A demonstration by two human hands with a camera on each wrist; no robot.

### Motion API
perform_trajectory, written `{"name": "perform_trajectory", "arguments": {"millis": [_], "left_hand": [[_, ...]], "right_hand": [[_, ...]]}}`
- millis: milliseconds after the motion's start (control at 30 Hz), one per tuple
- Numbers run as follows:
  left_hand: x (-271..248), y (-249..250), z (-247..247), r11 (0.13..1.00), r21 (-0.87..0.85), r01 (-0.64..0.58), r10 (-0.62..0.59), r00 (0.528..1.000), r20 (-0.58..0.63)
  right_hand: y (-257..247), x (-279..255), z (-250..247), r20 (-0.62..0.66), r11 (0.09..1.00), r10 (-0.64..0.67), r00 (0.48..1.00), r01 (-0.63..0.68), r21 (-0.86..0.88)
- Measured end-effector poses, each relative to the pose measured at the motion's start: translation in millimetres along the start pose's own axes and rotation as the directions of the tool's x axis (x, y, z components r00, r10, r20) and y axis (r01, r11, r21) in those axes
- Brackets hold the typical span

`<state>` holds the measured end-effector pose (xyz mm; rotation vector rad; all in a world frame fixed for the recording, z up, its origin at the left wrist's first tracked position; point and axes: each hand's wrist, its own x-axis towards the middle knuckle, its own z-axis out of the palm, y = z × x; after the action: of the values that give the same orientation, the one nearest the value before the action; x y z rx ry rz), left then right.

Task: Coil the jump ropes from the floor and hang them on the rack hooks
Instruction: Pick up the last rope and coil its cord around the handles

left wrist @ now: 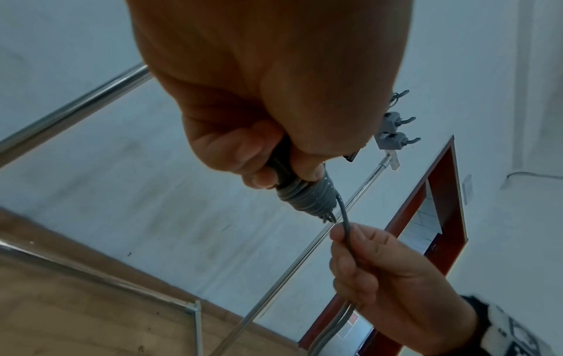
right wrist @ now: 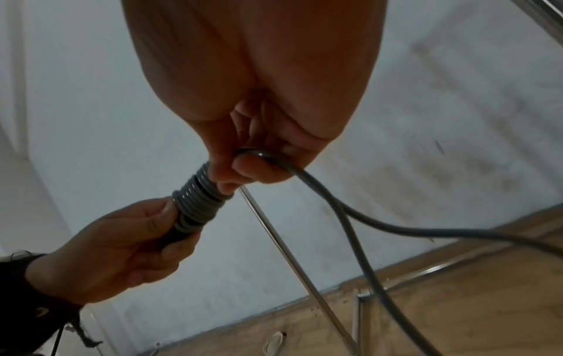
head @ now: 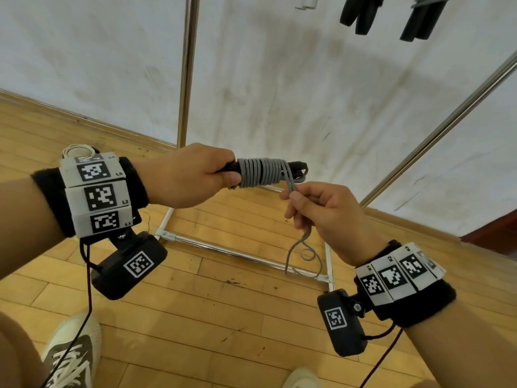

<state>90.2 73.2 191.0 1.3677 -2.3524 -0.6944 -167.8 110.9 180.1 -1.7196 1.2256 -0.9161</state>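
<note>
A grey jump rope (head: 261, 172) is wound in tight turns around its black handles (head: 298, 166), held level at chest height. My left hand (head: 190, 175) grips the handles' left end, fingers curled round them (left wrist: 274, 163). My right hand (head: 319, 208) pinches the rope's loose doubled tail (head: 303, 250) just below the coil; the tail hangs down in a small loop. In the right wrist view the cord (right wrist: 350, 212) runs out of the right hand's fingers toward the floor. Grey hooks (left wrist: 396, 127) on the rack show in the left wrist view.
A chrome rack stands ahead against the white wall, with uprights (head: 188, 71) and a base frame (head: 240, 253) on the wooden floor. Black handles of other ropes (head: 361, 15) hang at the top right. Another coiled rope (head: 79, 149) lies behind my left wrist. My shoe (head: 72, 354) is bottom left.
</note>
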Motion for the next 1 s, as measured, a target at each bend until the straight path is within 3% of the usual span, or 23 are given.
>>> {"name": "perform_trajectory", "arguments": {"millis": [200, 333, 500, 633, 867, 1000], "left_hand": [[-8.6, 5.3, 0.4, 0.981, -0.196, -0.014, 0.031, 0.996, 0.084], [-15.6, 9.0, -2.8, 0.953, -0.303, -0.020, 0.070, 0.985, 0.156], [-21.6, 17.6, -9.1, 0.938, -0.343, -0.050, 0.146, 0.955, 0.259], [-25.9, 19.6, -11.0, 0.944, -0.330, -0.022, 0.136, 0.935, 0.326], [-27.0, 19.6, 1.4, 0.988, -0.154, -0.030, 0.098, 0.885, 0.455], [-26.2, 17.3, 7.7, 0.998, -0.053, -0.034, 0.056, 0.875, 0.480]], "right_hand": [[9.2, -8.0, 8.4, 0.104, 1.000, 0.025, 0.994, -0.027, 0.015], [11.3, -9.2, 3.3, 0.160, 0.999, -0.017, 0.987, 0.022, -0.032], [12.4, -10.1, 0.2, 0.131, 0.994, -0.002, 0.991, 0.017, -0.107], [17.8, -10.2, -3.3, 0.160, 0.937, 0.063, 0.985, -0.003, -0.350], [25.5, 1.5, -11.8, 0.328, 0.786, 0.067, 0.942, 0.153, -0.599], [28.3, 6.6, -14.0, 0.265, 0.744, 0.098, 0.959, 0.106, -0.659]]}}
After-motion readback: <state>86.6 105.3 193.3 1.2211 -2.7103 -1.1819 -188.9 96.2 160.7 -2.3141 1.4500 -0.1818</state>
